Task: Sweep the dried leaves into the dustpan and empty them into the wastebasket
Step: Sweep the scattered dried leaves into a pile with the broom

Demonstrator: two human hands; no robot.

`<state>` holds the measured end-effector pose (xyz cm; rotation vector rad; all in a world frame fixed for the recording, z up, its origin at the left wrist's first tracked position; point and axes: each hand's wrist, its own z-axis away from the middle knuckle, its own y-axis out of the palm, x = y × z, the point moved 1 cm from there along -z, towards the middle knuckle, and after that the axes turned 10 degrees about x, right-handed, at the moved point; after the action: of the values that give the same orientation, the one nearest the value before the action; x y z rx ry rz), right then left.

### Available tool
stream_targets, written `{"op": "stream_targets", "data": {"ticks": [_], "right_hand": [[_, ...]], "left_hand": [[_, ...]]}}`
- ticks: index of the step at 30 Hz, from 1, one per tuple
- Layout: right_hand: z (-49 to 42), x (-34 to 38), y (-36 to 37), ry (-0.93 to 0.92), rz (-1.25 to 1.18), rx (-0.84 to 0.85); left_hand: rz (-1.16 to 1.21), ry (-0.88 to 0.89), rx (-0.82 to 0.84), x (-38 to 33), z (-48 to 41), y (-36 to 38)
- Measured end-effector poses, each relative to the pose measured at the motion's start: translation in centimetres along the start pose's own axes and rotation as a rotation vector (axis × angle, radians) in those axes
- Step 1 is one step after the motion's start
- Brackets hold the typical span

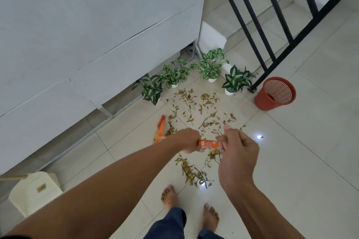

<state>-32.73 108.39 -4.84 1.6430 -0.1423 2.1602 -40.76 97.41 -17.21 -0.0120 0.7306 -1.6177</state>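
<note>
Dried leaves [196, 106] and twigs lie scattered over the white floor tiles, with a denser clump [192, 172] close to my bare feet. My left hand [186, 139] and my right hand [237, 151] both grip the orange broom handle [209, 144]. The broom's orange head [160, 129] rests on the floor at the left edge of the leaves. A red mesh wastebasket [274, 93] stands upright to the right of the leaves, by the railing foot. A cream dustpan [35, 192] sits at the lower left, away from the leaves.
Several potted green plants [209, 66] line the far side of the leaves along the white wall [97, 25]. A black metal railing [272, 25] runs at the upper right, stairs behind it. My bare feet [170, 197] stand just below the leaf clump.
</note>
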Motion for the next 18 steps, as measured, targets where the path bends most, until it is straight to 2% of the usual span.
{"op": "stream_targets", "data": {"ticks": [7,14,18], "right_hand": [[-1.4,-2.8,3.2,-0.019,0.039,-0.073],[-0.3,-1.1,1.4,-0.035,0.045,-0.167],[-0.7,0.1,1.9,-0.074,0.019,-0.184]], "left_hand": [[-0.05,-0.072,-0.09,3.3,-1.6,-1.4],[-0.094,0.044,0.042,-0.2,-1.9,-1.0],[-0.143,0.067,0.038,-0.5,-1.0,-2.9]]}}
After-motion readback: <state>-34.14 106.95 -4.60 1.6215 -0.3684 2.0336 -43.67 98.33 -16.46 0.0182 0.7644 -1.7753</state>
